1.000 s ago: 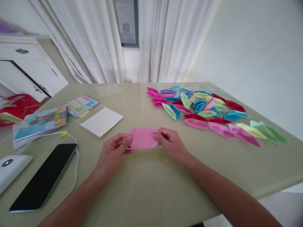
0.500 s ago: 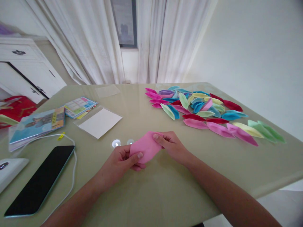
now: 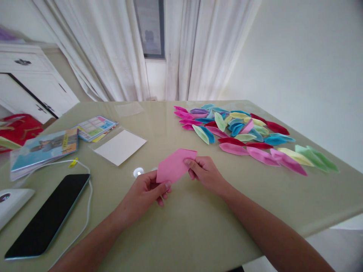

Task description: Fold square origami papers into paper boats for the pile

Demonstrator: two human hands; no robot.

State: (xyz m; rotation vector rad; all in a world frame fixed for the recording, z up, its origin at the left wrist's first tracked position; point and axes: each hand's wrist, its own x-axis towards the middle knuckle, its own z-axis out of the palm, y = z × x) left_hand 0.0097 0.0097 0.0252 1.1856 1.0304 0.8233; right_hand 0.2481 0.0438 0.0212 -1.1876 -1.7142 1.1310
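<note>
A folded piece of pink paper (image 3: 174,166) is held up over the table between both hands. My left hand (image 3: 151,187) pinches its lower left corner, thumb on top and fingers beneath. At its right edge, my right hand (image 3: 202,170) grips it between thumb and fingers. The paper looks flat, with angled corners and a darker pink edge along its top right. Many folded paper pieces (image 3: 236,149) in pink, red, blue, green, yellow and purple lie spread on the table beyond my right hand.
On the left lie a black-screened phone (image 3: 48,215), a white cable (image 3: 90,204), a white device (image 3: 14,202) and booklets (image 3: 45,149). A white card (image 3: 120,147) rests beyond my left hand. The table's (image 3: 181,234) far edge faces curtains (image 3: 113,49); a wall (image 3: 306,68) stands right.
The pink paper has tilted and moved slightly up, showing a flatter face with sharper corners. Both hands keep hold of it, my left-hand fingers shifting slightly at the lower corner.
</note>
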